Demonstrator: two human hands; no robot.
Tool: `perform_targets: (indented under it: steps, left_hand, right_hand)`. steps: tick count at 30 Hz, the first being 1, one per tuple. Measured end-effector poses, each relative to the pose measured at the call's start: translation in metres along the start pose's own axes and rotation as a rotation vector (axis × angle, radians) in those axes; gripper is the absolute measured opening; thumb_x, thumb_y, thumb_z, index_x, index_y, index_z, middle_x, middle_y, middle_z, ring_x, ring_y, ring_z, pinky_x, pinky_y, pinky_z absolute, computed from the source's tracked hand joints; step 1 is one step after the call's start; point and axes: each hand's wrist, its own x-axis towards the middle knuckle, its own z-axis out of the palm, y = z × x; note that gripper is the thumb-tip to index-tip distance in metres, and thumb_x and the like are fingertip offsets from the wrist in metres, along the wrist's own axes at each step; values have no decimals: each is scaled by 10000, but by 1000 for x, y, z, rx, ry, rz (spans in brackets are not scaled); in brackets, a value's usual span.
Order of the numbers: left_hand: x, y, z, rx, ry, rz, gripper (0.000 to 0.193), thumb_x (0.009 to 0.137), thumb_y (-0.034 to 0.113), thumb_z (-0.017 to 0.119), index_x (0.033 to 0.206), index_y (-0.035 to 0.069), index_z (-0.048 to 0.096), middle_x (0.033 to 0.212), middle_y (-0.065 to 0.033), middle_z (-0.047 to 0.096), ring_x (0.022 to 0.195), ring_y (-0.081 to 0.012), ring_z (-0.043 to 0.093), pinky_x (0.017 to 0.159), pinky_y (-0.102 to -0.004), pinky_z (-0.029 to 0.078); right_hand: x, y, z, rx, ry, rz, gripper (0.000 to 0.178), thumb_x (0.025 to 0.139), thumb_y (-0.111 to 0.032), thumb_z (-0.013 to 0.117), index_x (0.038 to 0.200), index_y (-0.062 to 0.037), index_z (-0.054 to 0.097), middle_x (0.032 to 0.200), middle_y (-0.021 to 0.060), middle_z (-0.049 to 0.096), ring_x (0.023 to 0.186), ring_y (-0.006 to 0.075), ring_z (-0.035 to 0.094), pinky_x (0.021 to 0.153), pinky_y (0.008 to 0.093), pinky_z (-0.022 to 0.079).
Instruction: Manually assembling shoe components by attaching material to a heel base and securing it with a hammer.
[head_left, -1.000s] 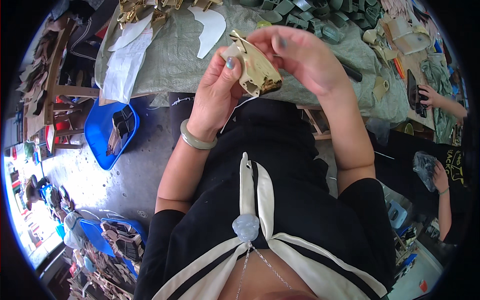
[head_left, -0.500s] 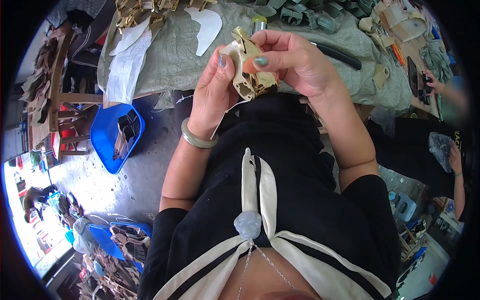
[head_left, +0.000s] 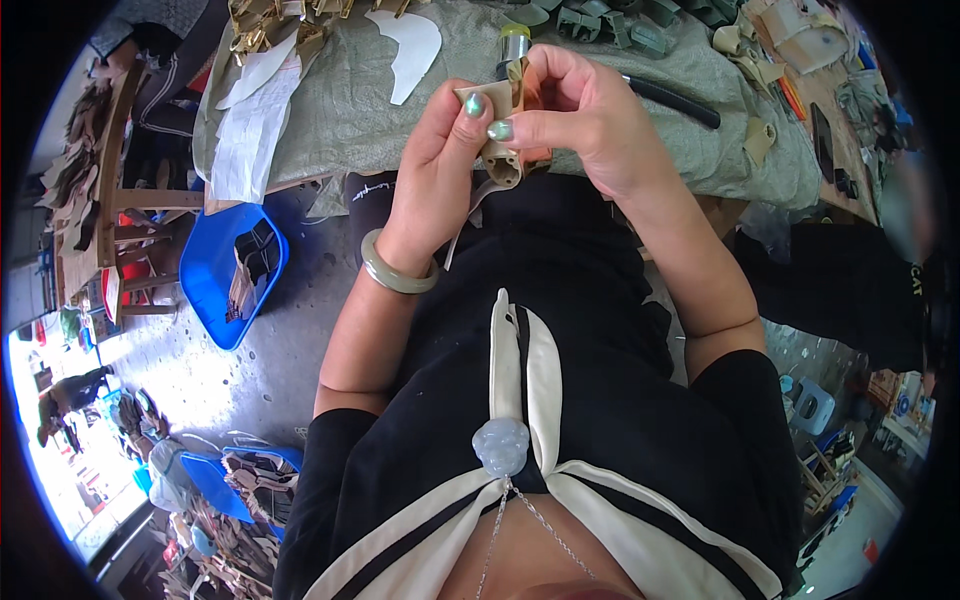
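Observation:
Above my lap, at the near edge of the table, both hands hold a shiny gold shoe heel [head_left: 534, 160]. Its hollow beige end, with small round holes, faces me. My left hand [head_left: 432, 165] grips the heel's left side, its thumb pressing a pale beige flap [head_left: 490, 99] of covering against it. From under that hand a thin pale strip [head_left: 462, 222] hangs down. My right hand [head_left: 603, 125] is closed on the right side, thumb tip against the flap's edge and fingers curled behind. The fingers partly hide the heel.
The cloth-covered table [head_left: 340, 110] carries gold pieces [head_left: 262, 38], green pieces [head_left: 610, 27], a white cutout [head_left: 412, 50], a yellow-topped jar [head_left: 515, 42] and a black-handled tool [head_left: 672, 102]. A blue bin [head_left: 205, 285] stands on the floor at left. At right is a person in dark clothes [head_left: 830, 285].
The heel has been turned, so its hollow end now faces me more and the flap lies flatter. My right hand has risen slightly. At right, the other person's hand with a plastic bag has left view.

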Motion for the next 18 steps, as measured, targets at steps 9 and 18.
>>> perform_targets:
  steps: [9, 18]
  left_hand:
    - [2, -9, -5, -513, 89, -199, 287, 970, 277, 469, 1122, 42, 535, 1000, -47, 609, 883, -119, 611, 766, -265, 507]
    - [5, -17, -10, -530, 147, -203, 442, 980, 384, 386, 1146, -8, 506, 998, -117, 610, 863, -191, 625, 774, -326, 514]
  right_hand:
    - [12, 10, -9, 271, -57, 213, 280, 760, -133, 710, 985, -13, 596, 832, 21, 607, 779, 73, 574, 751, 218, 457]
    - [14, 24, 5, 145, 10, 43, 260, 775, -117, 705, 979, -19, 576, 844, 18, 610, 738, 80, 580, 622, 212, 444]
